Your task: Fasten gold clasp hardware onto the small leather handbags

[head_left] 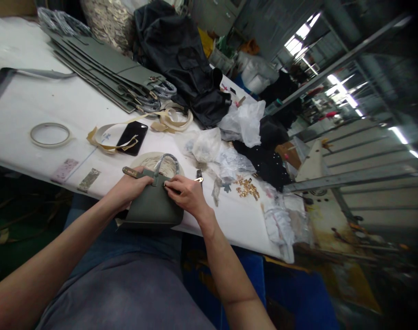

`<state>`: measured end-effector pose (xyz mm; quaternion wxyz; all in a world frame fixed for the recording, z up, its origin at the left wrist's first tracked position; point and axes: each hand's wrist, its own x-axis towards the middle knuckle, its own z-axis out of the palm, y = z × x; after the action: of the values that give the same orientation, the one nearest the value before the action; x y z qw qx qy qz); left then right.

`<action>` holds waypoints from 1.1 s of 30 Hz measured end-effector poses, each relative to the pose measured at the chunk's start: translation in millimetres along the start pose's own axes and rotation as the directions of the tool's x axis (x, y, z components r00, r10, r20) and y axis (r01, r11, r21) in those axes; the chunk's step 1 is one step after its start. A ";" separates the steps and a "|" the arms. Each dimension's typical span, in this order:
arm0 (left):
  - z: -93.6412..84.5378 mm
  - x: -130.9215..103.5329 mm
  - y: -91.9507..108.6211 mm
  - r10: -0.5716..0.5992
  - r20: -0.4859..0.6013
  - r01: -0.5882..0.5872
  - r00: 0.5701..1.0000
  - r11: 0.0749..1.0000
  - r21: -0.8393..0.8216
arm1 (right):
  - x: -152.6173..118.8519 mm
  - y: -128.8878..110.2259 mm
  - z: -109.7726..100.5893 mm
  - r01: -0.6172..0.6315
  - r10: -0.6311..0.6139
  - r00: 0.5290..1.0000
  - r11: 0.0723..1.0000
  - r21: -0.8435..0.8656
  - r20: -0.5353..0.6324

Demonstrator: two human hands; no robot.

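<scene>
2 hands meet at a green bag [154, 208], low centre of the frame, by the table's [225, 224] near edge. The left hand [135, 185] clasps its top; the right hand's [187, 192] fingertips are drawn together at its front, grasping what I cannot tell. If the left grip loosened, the bag could tip lapward; a slipping right fingertip could scuff it. Gold fittings [248, 189] lie loose right of centre, easily scattered by a forearm brush.

On my desk [19, 114]: pale tape ring [51, 145] nr front edge, L side; blk phone [133, 133] farther in; grey strap [4, 81] twd L end; shiny blk heap [181, 59] at far edge; bunched plastic [280, 224], front R corner. Strip lights [342, 89] beyond.
</scene>
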<state>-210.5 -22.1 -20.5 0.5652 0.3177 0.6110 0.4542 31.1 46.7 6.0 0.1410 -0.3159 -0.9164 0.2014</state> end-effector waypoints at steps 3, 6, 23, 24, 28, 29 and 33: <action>2.6 0.7 3.4 -0.008 0.005 0.008 1.000 1.000 -0.019 | 3.0 -8.3 -11.0 -0.039 0.043 0.997 0.997 -0.059 0.057; 5.0 1.4 5.9 -0.008 0.006 0.008 1.000 0.999 -0.035 | 9.8 -19.5 -22.5 -0.033 0.072 0.979 0.979 -0.202 0.188; 5.7 -2.6 11.2 -0.012 0.024 0.014 1.000 0.997 -0.079 | 22.0 -42.0 -27.3 -0.014 0.123 0.951 0.934 -0.357 0.285; 6.8 -3.0 13.0 -0.013 0.012 0.014 1.000 0.998 -0.066 | 21.1 -45.3 -28.7 -0.023 0.138 0.948 0.928 -0.372 0.286; 13.4 -5.0 21.8 -0.010 -0.035 0.011 0.999 1.000 0.005 | 22.1 -57.7 -35.5 -0.003 0.166 0.928 0.898 -0.439 0.334; 14.7 -5.6 23.5 -0.007 -0.039 0.008 0.999 1.000 0.018 | 23.5 -59.8 -36.9 0.009 0.171 0.919 0.892 -0.452 0.355; 16.1 -9.2 26.1 -0.026 0.018 0.026 1.000 0.999 -0.036 | 30.9 -62.9 -39.8 0.046 0.171 0.893 0.885 -0.463 0.415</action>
<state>-196.5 -17.2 7.8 0.5821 0.3035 0.6017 0.4550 -9.9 32.2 73.9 -0.1579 -0.3160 -0.9342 0.0495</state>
